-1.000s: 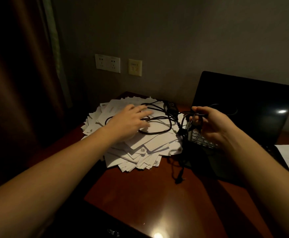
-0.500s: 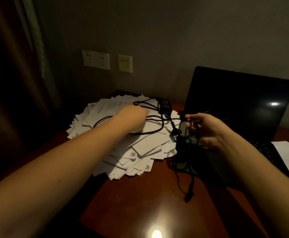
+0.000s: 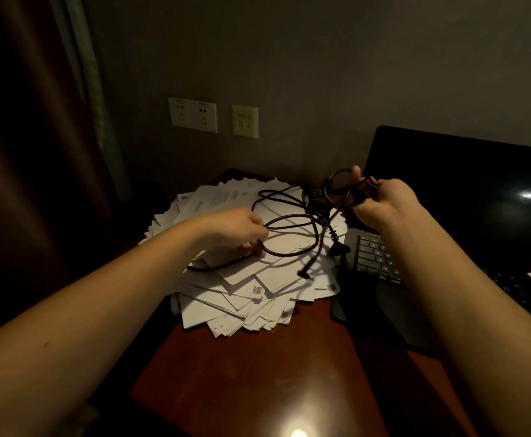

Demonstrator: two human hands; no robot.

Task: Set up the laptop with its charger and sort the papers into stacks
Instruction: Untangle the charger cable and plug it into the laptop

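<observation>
**On the desk [image 3: 257, 376]: charger cable [image 3: 289, 218] held at two points**

The open laptop [image 3: 453, 197] is standing at right. The papers [image 3: 242, 298] are lying heaped just beside it, the cable sprawling across them. The left hand [image 3: 239, 230] is pinching one loop; the right hand [image 3: 383, 203] is clutching bunched coils, raised.

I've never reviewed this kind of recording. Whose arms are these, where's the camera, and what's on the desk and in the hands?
No machine: these are a person's bare arms, filmed by one wide-angle camera worn on the head. On the brown desk sit a loose pile of white papers and an open black laptop, screen dark. The left hand grips a loop of the black charger cable over the pile; the right hand pinches coiled loops, raised near the laptop.
</observation>
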